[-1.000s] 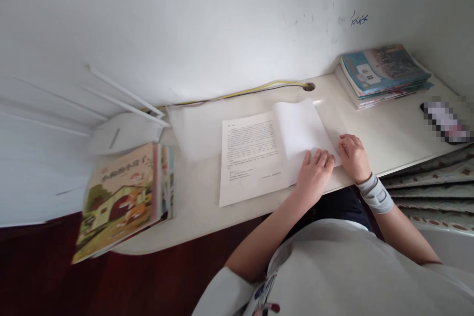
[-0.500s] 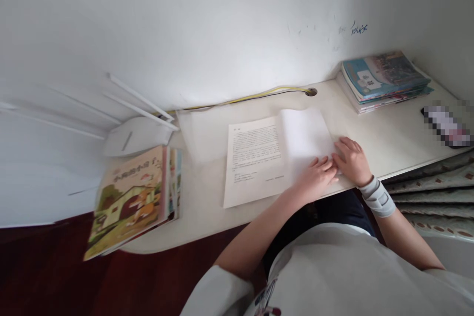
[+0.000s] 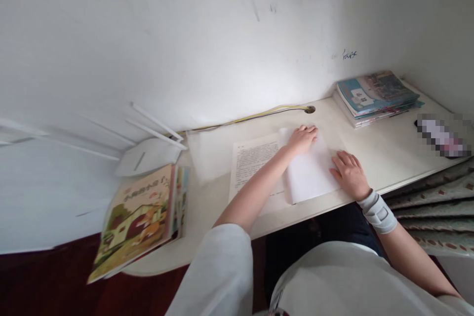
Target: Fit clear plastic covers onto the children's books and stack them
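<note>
Under the left hand (image 3: 302, 139) lies the white paper (image 3: 310, 174).

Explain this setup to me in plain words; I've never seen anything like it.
There is no robot here, just a person's bare hands, seen from a camera worn on the head, looking forward and down. The left hand rests on the upper part of a blank white page; the right hand, with a grey wrist wrap, lies by its right edge. Neither visibly grips anything. Also on the desk are a printed page, partly behind the left arm, picture books at left, and a book stack at right.
</note>
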A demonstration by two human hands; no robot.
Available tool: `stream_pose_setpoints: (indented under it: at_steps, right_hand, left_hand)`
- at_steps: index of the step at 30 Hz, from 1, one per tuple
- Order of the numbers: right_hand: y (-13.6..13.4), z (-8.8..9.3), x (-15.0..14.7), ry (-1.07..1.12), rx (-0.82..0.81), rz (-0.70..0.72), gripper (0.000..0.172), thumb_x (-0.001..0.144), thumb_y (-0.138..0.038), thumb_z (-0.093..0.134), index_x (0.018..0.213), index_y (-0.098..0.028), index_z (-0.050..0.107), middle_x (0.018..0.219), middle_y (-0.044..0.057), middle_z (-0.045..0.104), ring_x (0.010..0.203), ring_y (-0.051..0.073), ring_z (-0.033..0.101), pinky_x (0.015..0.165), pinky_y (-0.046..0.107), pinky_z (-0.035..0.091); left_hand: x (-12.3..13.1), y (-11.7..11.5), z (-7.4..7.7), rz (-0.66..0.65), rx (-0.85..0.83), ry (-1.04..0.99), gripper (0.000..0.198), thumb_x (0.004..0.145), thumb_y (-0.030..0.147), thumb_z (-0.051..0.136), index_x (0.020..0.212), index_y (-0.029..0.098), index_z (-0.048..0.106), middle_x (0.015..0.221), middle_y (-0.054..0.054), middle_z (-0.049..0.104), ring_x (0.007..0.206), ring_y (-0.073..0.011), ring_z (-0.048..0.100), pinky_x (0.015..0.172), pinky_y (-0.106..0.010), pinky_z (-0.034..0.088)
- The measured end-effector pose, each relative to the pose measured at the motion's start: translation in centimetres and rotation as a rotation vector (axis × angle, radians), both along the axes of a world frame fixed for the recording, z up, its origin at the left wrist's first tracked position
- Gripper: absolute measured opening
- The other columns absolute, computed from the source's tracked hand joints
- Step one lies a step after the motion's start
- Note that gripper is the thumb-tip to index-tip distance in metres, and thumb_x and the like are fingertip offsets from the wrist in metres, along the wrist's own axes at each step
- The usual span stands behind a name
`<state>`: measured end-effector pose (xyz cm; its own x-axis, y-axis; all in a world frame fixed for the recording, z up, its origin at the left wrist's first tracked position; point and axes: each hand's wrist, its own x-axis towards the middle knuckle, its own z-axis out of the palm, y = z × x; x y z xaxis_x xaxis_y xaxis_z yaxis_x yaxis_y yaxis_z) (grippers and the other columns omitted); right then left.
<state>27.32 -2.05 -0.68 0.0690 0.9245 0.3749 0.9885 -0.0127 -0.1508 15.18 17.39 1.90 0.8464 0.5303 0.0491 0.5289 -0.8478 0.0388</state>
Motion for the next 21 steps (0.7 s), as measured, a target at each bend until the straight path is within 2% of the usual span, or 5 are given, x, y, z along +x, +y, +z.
stream_pose_setpoints:
  at_steps: [7, 11, 15, 18, 21]
  right_hand:
    - [0.0, -0.4, -0.1, -0.004, -0.005, -0.007, 0.030, 0.089, -0.029, 0.047, 0.112, -0.016, 0.061, 0.125, 0.015, 0.058, 0.120, 0.027, 0.047, 0.101, 0.043, 0.034]
    - [0.0, -0.4, -0.1, -0.004, -0.026, -0.007, 0.032, 0.090, -0.029, 0.046, 0.114, -0.015, 0.061, 0.126, 0.015, 0.057, 0.122, 0.027, 0.046, 0.102, 0.044, 0.033]
    - [0.0, -0.3, 0.0, -0.002, -0.038, -0.013, 0.032, 0.090, -0.029, 0.047, 0.114, -0.015, 0.061, 0.127, 0.014, 0.057, 0.122, 0.027, 0.046, 0.103, 0.042, 0.033]
    - [0.0, -0.3, 0.0, 0.009, -0.028, -0.016, 0.031, 0.090, -0.029, 0.047, 0.113, -0.015, 0.062, 0.126, 0.013, 0.058, 0.122, 0.026, 0.047, 0.103, 0.042, 0.033]
    - [-0.1, -0.4, -0.1, 0.014, -0.010, -0.021, 0.032, 0.090, -0.030, 0.046, 0.114, -0.015, 0.062, 0.127, 0.014, 0.057, 0.122, 0.026, 0.047, 0.103, 0.042, 0.034]
  left_hand:
    - [-0.3, 0.4, -1.0, -0.025, -0.207, 0.136, 0.060, 0.095, 0.045, 0.024, 0.147, 0.015, 0.018, 0.155, -0.008, 0.015, 0.142, -0.0299, 0.010, 0.112, -0.050, 0.015]
    - [0.2, 0.5, -0.8, -0.023, -0.190, 0.116, 0.064, 0.093, 0.050, 0.027, 0.147, 0.014, 0.020, 0.154, -0.010, 0.018, 0.142, -0.0269, 0.015, 0.113, -0.044, 0.016]
    - [-0.2, 0.5, 0.7, 0.131, -0.095, 0.027, 0.057, 0.092, 0.043, 0.037, 0.139, 0.011, 0.037, 0.149, -0.016, 0.030, 0.138, -0.0287, 0.027, 0.111, -0.044, 0.022]
    - [-3.8, 0.1, 1.9, 0.241, -0.035, -0.113, 0.046, 0.093, 0.033, 0.034, 0.132, 0.011, 0.046, 0.146, -0.016, 0.036, 0.137, -0.0306, 0.028, 0.110, -0.048, 0.023]
    - [-10.4, -1.0, 1.5, 0.338, -0.065, -0.312, 0.044, 0.092, 0.032, 0.037, 0.128, 0.010, 0.050, 0.143, -0.018, 0.041, 0.135, -0.0298, 0.032, 0.110, -0.045, 0.026]
